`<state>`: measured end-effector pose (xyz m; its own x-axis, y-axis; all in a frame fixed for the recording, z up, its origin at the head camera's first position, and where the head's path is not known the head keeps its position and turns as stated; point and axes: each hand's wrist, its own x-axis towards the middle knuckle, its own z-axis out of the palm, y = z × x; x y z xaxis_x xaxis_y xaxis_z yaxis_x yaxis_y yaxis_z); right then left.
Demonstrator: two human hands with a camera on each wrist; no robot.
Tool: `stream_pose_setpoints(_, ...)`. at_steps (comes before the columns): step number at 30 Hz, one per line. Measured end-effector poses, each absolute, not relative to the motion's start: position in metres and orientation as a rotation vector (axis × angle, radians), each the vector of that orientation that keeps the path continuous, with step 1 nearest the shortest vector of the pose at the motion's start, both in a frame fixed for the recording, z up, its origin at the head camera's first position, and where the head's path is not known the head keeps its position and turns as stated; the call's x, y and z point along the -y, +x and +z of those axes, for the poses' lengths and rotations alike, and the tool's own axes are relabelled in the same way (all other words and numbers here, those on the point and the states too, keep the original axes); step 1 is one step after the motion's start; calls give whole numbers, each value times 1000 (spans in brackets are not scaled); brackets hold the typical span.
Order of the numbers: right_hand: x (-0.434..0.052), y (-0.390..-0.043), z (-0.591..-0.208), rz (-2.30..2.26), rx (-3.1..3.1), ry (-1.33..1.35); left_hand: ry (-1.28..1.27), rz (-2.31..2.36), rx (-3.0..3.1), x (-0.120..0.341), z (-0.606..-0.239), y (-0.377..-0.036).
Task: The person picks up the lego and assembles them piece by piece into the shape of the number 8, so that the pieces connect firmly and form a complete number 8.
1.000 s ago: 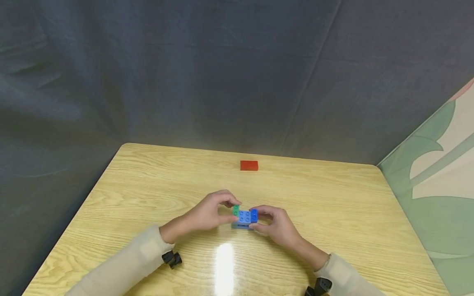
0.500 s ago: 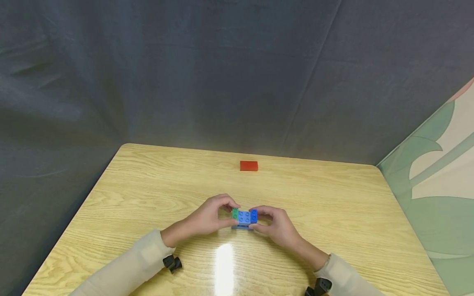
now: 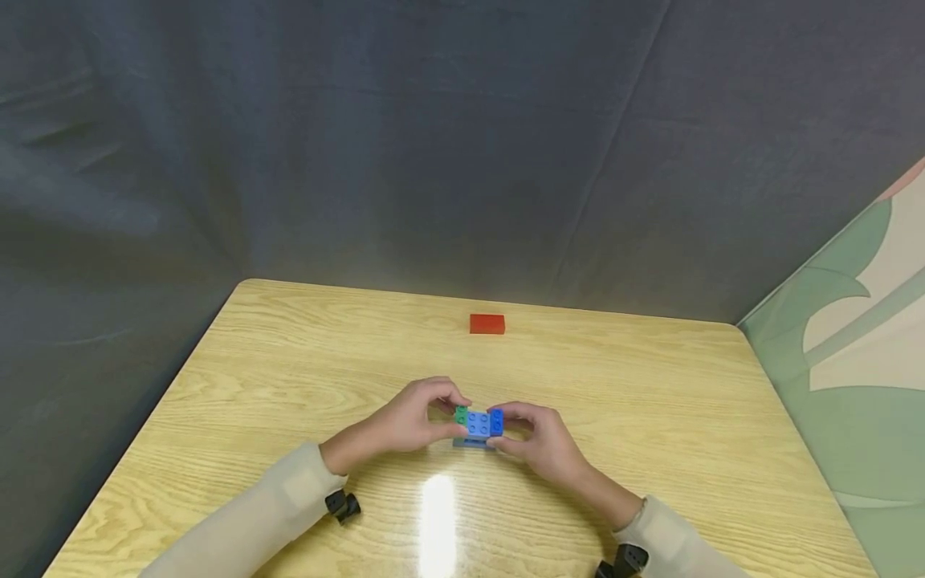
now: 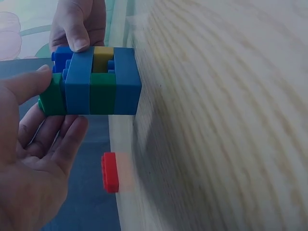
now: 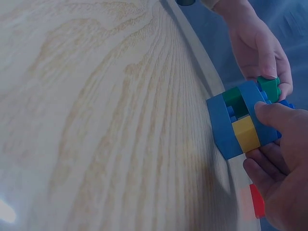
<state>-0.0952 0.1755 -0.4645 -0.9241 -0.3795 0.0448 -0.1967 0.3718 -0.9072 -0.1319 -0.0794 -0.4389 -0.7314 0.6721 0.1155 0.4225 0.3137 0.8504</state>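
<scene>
At the middle of a pale wood-grain table (image 3: 650, 417) backed by dark grey cloth, a person in cream sleeves is holding a small stack of interlocking plastic bricks, blue with green and yellow pieces (image 3: 478, 425), between both hands. Over the past second the stack has barely moved; the green piece at its left end, standing slightly proud a second ago, is now sitting level with the blue top, which suggests it has been seated, and the left forearm has crept a little forward. The left hand (image 3: 405, 421) is curling round the stack's green end, thumb on top and fingers (image 4: 57, 139) lying loosely open beneath it in the left wrist view. The right hand (image 3: 542, 441) is pinching the opposite, dark-blue end, its thumb pressing the side above the yellow brick (image 5: 246, 134) and its fingers (image 5: 269, 168) half closed underneath. The stack's base is sitting on or just above the tabletop; which cannot be told. A small red rectangular block (image 3: 487, 323) is lying well apart near the table's far edge.
</scene>
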Motion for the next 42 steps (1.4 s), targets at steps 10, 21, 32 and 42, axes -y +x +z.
stream_pose_setpoints(10,-177,-96,-466,-1594,-2456,-527,1027,1329,-2257,79,-443,-142)
stream_pose_setpoints(21,-176,-95,-466,-1599,-2459,-519,1064,1295,-2307,77,-449,-142)
stream_pose_setpoints(32,-175,-96,-468,-1612,-2445,-559,968,1306,-2283,78,-450,-143)
stream_pose_setpoints(42,-177,-96,-466,-1622,-2434,-572,931,1299,-2280,76,-452,-143)
